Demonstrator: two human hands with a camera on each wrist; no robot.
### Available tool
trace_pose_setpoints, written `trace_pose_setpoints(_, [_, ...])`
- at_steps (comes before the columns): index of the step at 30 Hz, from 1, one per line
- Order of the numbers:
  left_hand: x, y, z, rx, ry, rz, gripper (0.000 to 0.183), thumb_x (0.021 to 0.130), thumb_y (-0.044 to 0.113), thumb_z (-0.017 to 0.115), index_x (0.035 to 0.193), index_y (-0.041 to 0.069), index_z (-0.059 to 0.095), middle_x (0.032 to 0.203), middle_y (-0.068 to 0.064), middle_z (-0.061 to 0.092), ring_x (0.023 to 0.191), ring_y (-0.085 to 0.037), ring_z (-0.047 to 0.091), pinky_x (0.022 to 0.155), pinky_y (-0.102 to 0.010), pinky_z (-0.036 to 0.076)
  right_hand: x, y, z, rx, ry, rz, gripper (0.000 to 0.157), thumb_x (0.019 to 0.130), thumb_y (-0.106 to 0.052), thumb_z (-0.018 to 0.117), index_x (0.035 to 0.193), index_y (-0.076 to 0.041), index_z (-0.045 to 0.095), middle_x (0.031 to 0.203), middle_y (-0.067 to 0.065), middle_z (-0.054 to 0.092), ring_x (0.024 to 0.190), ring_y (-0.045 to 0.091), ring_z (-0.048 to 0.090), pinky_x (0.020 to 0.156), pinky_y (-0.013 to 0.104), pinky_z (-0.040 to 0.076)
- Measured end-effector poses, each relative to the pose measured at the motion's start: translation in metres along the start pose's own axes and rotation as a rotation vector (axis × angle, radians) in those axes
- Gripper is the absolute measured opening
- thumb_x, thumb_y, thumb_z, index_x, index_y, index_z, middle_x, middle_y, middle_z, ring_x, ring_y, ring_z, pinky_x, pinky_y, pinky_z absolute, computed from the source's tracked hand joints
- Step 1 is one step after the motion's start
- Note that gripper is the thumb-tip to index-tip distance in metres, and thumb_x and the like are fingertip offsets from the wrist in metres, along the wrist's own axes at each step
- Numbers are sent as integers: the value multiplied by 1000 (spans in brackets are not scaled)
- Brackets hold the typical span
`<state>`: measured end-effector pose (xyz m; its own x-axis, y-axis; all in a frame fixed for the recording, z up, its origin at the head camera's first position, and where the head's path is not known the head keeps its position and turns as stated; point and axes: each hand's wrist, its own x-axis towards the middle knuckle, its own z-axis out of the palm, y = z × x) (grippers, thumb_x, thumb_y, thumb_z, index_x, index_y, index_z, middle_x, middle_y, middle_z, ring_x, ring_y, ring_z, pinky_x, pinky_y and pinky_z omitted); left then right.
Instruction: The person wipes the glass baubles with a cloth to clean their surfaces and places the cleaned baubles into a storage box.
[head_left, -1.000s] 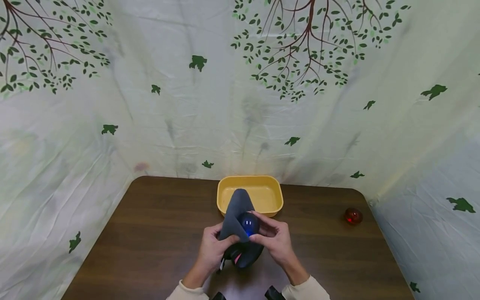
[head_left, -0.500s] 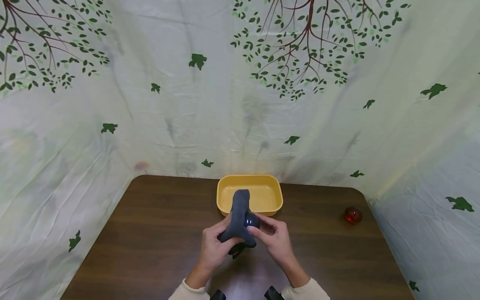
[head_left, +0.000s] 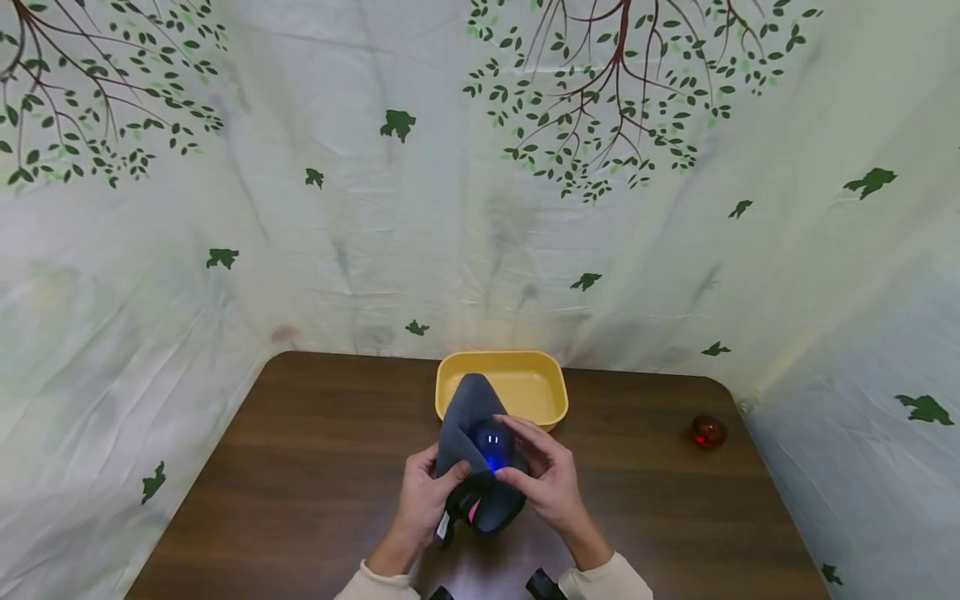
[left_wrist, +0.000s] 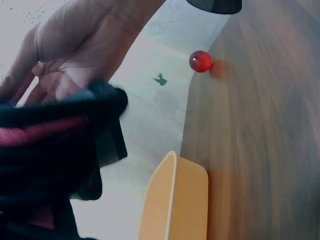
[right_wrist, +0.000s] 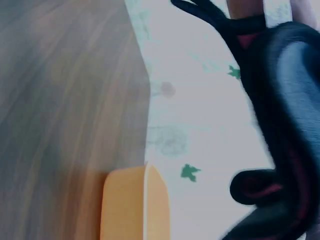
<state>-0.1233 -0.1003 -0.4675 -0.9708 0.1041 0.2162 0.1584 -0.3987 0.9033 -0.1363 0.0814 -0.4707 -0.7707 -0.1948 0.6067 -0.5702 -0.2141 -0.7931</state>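
Observation:
In the head view a glossy, see-through blue ball [head_left: 492,443] sits against a dark grey cloth item [head_left: 468,408]. This cloth is folded, with a pink lining, a black strap and a white tag; its exact kind is unclear. My left hand [head_left: 423,492] grips its left side, thumb on top. My right hand [head_left: 551,475] holds the ball from the right between thumb and fingers. Both hands are above the table in front of the tub. Close up in the right wrist view, the cloth [right_wrist: 280,100] shows thick dark edges and a strap.
A yellow tub [head_left: 551,417] stands at the table's back edge, just behind the cloth. Far to the right lies a red see-through ball [head_left: 707,432]. The brown wooden table [head_left: 315,467] meets a pale curtain [head_left: 345,250] printed with leaves.
Half a second ago the cloth was folded over more of the ball, its upper part narrow; now it is spread wider and the ball shows more. Both hands keep nearly the same place.

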Motion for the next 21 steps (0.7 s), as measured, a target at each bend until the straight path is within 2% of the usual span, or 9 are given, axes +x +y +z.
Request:
trace_pose_setpoints(3, [1, 1, 1, 15, -13, -12, 28, 86, -2, 68, 91, 25, 73, 84, 5, 70, 76, -7, 65, 68, -21, 55, 0, 0, 2, 30, 18, -34, 54, 78, 17, 68, 129, 15, 49, 129, 28, 54, 123, 25, 53, 98, 34, 45])
trace_pose_setpoints(6, [2, 0, 2, 45, -23, -8, 26, 84, -3, 70, 93, 21, 74, 85, 4, 71, 77, -9, 65, 69, -24, 56, 0, -1, 1, 32, 36, -31, 50, 81, 12, 69, 127, 15, 51, 128, 21, 58, 119, 23, 56, 96, 33, 47])
trace_pose_setpoints(8, [2, 0, 2, 92, -29, 12, 19, 83, -3, 71, 95, 12, 74, 86, 4, 71, 77, -10, 66, 69, -26, 56, 0, -1, 0, 19, 47, -12, 48, 82, 8, 70, 125, 16, 52, 126, 16, 61, 116, 21, 59, 94, 32, 48])
trace_pose_setpoints(10, [2, 0, 1, 168, -43, 61, 18, 81, -4, 72, 99, 0, 72, 89, 3, 72, 79, -11, 66, 70, -26, 56, -1, -2, -1, 1, 58, 31, 45, 83, 7, 69, 124, 17, 52, 125, 12, 62, 113, 18, 61, 91, 30, 49])
trace_pose_setpoints(13, [5, -1, -1, 287, -63, 161, 28, 78, -7, 74, 105, -11, 66, 96, -2, 73, 83, -11, 67, 73, -25, 55, -2, -3, -2, -19, 80, 149, 43, 84, 4, 69, 122, 17, 54, 122, 14, 63, 106, 15, 64, 86, 29, 52])
trace_pose_setpoints(18, [9, 0, -3, 476, -96, 353, 42, 68, -11, 79, 108, -10, 68, 112, -21, 66, 100, -15, 65, 85, -20, 50, -1, -8, -2, -16, 110, 392, 39, 87, -1, 68, 121, 15, 57, 114, 28, 63, 96, 14, 67, 80, 30, 55])
trace_pose_setpoints(21, [10, 9, 0, 571, -112, 449, 45, 64, -13, 81, 106, -10, 69, 114, -27, 62, 106, -22, 62, 92, -18, 45, 2, -10, -2, -6, 124, 530, 37, 90, -5, 66, 119, 16, 58, 109, 32, 63, 90, 15, 69, 76, 32, 56])
